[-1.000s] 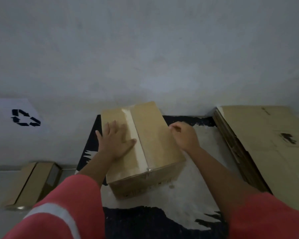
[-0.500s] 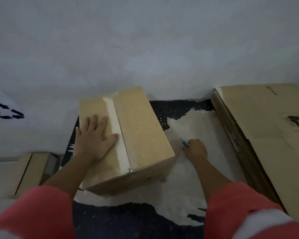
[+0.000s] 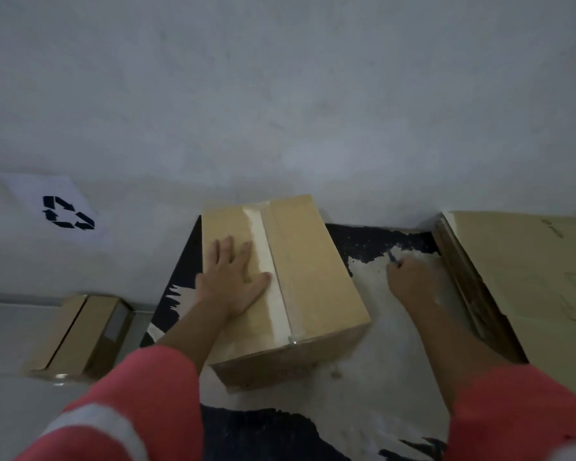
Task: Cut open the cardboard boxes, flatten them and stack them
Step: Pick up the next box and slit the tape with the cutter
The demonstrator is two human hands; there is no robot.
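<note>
A closed cardboard box (image 3: 310,277) sealed with a pale tape strip (image 3: 270,277) along its top sits on a worn black and white mat (image 3: 373,327). My left hand (image 3: 231,281) lies flat on the box top, fingers straight, left of the tape. To the right of the box, my right hand (image 3: 411,279) is down near the mat, its fingers curled round a small blue-tipped tool (image 3: 393,257), seemingly a cutter. A stack of flattened cardboard (image 3: 526,284) lies at the right.
A smaller closed box (image 3: 80,331) lies on the floor at the left. A white sheet with a black recycling symbol (image 3: 68,212) is stuck on the grey wall (image 3: 280,111) behind. The mat's dark edge runs in front of me.
My right hand left the box's right edge, dropped to the mat beside it and now grips the blue tool. My left hand stayed flat on the box.
</note>
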